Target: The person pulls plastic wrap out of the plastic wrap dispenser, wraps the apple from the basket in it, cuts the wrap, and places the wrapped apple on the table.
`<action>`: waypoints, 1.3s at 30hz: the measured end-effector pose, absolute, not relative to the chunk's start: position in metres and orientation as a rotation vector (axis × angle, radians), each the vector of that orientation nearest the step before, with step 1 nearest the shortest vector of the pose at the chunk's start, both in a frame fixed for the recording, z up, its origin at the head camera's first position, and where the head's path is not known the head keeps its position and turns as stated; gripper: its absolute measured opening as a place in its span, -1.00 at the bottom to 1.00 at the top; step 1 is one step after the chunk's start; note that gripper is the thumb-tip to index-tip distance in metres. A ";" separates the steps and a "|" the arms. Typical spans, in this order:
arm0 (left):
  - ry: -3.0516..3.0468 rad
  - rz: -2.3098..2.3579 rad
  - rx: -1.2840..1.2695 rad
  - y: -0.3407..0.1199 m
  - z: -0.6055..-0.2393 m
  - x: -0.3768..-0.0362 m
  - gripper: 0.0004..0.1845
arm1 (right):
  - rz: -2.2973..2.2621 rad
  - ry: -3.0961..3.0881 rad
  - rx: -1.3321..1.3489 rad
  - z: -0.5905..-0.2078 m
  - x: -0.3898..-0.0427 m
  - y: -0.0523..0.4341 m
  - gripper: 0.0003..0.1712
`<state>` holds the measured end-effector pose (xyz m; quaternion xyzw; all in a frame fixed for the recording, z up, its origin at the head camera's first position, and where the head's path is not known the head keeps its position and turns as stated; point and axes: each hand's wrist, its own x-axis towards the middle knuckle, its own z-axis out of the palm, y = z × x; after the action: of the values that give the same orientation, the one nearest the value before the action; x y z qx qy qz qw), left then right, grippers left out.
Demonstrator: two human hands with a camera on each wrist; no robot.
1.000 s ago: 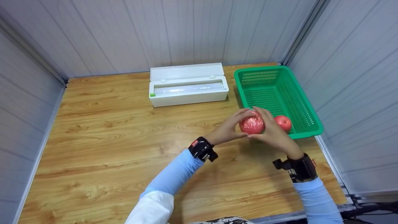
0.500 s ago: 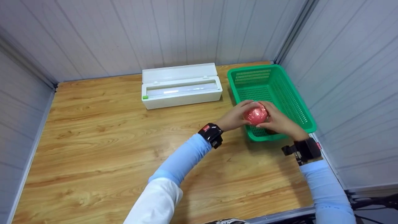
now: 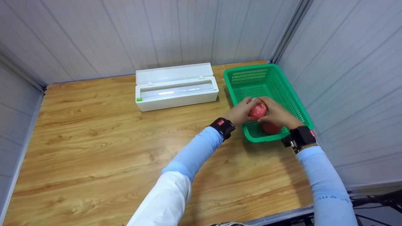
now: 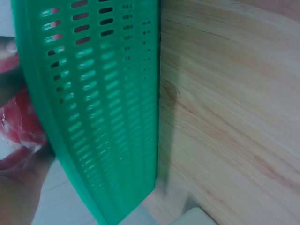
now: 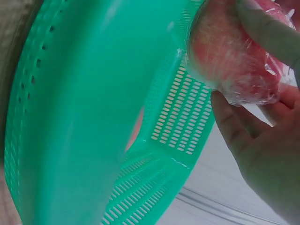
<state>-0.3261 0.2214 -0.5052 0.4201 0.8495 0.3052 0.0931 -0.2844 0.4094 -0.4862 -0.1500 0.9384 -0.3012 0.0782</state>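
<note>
Both hands hold a red apple wrapped in clear plastic film [image 3: 258, 111] over the near part of the green basket [image 3: 230, 92]. My left hand [image 3: 241, 112] grips the apple's left side, and my right hand [image 3: 279, 114] curls round its right side. Close up in the right wrist view, crinkled film covers the wrapped apple [image 5: 229, 56], with fingers on both sides of it. Below the right hand a second red apple [image 3: 270, 128] lies in the basket's near end, partly covered by that hand. The basket wall hides part of the left hand in the left wrist view.
A white cling film box [image 3: 179, 99] stands left of the basket with its lid raised, a film roll [image 3: 176, 91] inside. The wooden table [image 3: 110, 150] meets panel walls at the back and sides; the right wall [image 3: 351, 94] runs close beside the basket.
Both hands have carried the wrapped apple from the basket's near left edge to over its inside, lower now. The head view has shifted, so the box and basket appear further left.
</note>
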 end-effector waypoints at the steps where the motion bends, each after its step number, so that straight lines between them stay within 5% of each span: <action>1: 2.543 0.879 1.255 0.225 -0.505 -0.326 -0.33 | -0.900 2.805 -0.444 -0.487 -0.286 0.410 -0.08; 9: 2.789 0.628 1.169 0.250 -0.510 -0.317 -0.48 | -0.910 2.794 -0.511 -0.501 -0.304 0.411 -0.29; 16: 2.812 0.653 0.980 0.261 -0.523 -0.316 -0.41 | -0.815 2.726 -0.327 -0.506 -0.310 0.413 -0.06; 25: 2.836 0.648 0.890 0.259 -0.524 -0.320 -0.45 | -0.832 2.649 -0.295 -0.504 -0.316 0.400 -0.28; 39: 2.838 0.531 0.754 0.268 -0.525 -0.318 -0.62 | -0.813 2.627 -0.123 -0.513 -0.307 0.395 -0.14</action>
<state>-0.3184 0.2676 -0.5255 0.2517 0.9482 0.1773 0.0786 -0.3070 0.3954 -0.5130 -0.0438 0.9364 -0.2897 0.1932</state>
